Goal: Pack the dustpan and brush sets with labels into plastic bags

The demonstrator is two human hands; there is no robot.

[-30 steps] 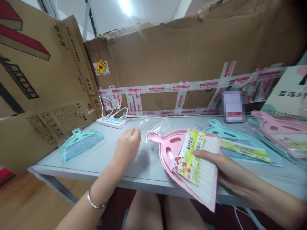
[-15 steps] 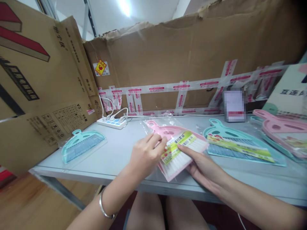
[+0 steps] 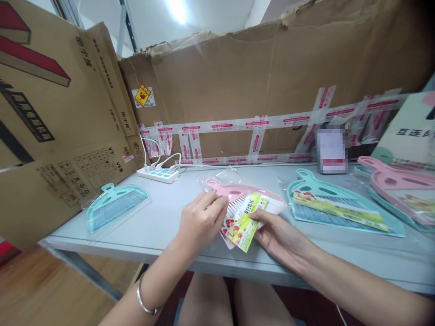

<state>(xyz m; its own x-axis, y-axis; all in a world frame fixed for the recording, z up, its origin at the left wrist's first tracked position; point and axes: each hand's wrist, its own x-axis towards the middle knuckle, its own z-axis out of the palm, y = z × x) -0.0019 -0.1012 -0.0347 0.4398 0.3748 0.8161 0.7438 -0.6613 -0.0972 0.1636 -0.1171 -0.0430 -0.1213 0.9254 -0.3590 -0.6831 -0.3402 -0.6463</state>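
Observation:
A pink dustpan-and-brush set with a yellow-green label card lies partly inside a clear plastic bag on the grey table. My left hand pinches the bag's edge at the set's left side. My right hand grips the label card and the set's lower right corner, thumb on top. Both hands are closed on it.
A bagged teal set lies at the left. Another teal set and a pink one sit at the right. A white power strip rests at the back. Cardboard walls surround the table.
The pink set came down from the table's front edge onto the table and slid into the clear bag. My left hand moved right from the bag's mouth to grip it at the set.

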